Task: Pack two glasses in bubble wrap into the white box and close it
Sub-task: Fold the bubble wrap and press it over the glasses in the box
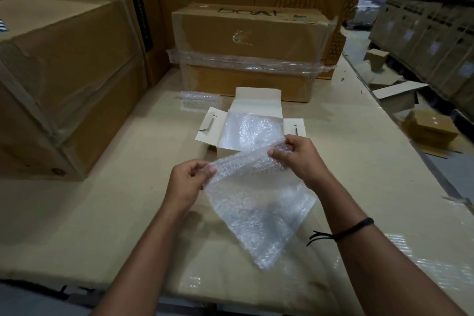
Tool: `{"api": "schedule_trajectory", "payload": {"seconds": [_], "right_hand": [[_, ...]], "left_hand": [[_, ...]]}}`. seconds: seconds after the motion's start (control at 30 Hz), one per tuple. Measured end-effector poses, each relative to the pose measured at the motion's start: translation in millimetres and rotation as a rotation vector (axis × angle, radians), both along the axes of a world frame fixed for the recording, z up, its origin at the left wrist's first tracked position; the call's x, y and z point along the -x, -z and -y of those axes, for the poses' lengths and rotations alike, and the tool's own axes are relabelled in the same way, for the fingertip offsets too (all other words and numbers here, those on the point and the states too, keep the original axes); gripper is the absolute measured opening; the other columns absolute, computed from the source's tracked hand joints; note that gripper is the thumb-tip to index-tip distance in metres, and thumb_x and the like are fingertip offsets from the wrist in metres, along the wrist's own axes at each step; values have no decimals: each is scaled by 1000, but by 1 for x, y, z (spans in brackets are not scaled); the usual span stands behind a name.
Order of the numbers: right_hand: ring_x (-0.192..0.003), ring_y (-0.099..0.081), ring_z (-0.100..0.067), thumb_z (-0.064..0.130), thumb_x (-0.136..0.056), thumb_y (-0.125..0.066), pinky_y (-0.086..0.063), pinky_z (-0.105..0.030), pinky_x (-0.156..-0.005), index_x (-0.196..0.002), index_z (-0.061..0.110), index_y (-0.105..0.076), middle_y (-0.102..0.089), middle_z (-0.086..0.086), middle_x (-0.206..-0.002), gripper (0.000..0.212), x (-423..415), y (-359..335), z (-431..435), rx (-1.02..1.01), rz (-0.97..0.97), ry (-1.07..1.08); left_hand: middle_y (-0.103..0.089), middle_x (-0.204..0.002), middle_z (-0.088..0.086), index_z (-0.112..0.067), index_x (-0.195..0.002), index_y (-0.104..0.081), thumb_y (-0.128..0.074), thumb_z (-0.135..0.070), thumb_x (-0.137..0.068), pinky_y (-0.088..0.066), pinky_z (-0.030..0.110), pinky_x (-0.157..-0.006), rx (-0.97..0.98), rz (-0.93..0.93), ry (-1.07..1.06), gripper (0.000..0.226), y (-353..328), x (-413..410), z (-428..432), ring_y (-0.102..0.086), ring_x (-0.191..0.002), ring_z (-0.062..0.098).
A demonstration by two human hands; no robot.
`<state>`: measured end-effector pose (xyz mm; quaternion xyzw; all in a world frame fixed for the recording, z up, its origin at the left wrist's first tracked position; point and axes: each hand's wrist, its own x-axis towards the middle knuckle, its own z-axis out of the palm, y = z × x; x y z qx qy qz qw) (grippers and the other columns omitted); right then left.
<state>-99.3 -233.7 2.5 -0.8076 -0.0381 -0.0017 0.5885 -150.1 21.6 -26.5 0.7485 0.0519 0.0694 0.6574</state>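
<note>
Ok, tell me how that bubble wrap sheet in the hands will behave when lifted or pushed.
Likely floppy: the bubble wrap sheet hangs limp below the left hand and right hand, which pinch its top edge. Probably very light, since those pinches alone carry it. Pushed, it would likely crumple rather than slide, given its creased, sagging surface.

white box: upright on surface, top open, flaps spread
wrapped bundle: clear bubble wrap, inside box
bubble wrap sheet: clear, aloft before box, hanging slantwise
</note>
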Motion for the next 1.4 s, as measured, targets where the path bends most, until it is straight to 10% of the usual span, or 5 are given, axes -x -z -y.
{"api": "schedule_trajectory", "payload": {"seconds": [0.3,0.67,0.87,1.27,1.4], "right_hand": [[-51,-44,-7,16,-89,-70,-38,-24,-55,-85,5,-65,-57,7,-57,13,-16,5,1,-196,-82,212],[-127,-44,-27,44,-81,-73,-38,-44,-102,-86,27,-71,-51,6,-139,18,-46,19,8,632,-29,417],[-132,-46,-18,26,-82,-77,-38,-44,-109,-72,16,-67,-47,-2,-147,17,-57,26,19,247,-67,273],[-132,-40,-27,40,-83,-73,-34,-42,-102,-82,29,-70,-51,3,-141,12,-59,1,21,757,-3,239],[-87,-62,-16,35,-85,-71,-46,-30,-73,-86,20,-70,-67,7,-94,15,-74,-23,15,475,97,261]], "left_hand": [[-72,-75,-7,-12,-98,-71,-74,5,-75,-57,26,-68,184,-22,144,29,-15,-58,-9,-67,-70,7],[-38,-149,-12,-36,-78,-70,-75,-32,-79,-16,48,-107,-777,88,163,7,-8,-139,-1,-20,-141,21],[-58,-134,6,-17,-88,-77,-78,-19,-78,-35,32,-101,-629,87,210,10,-6,-152,-3,-47,-127,25],[-67,-105,-12,-33,-82,-71,-72,-34,-83,-19,33,-84,-767,30,10,2,-26,-134,10,-48,-110,13],[-69,-94,-6,-18,-99,-72,-71,-20,-86,-46,25,-80,-378,135,-46,13,-42,-143,18,-62,-90,12]]}}
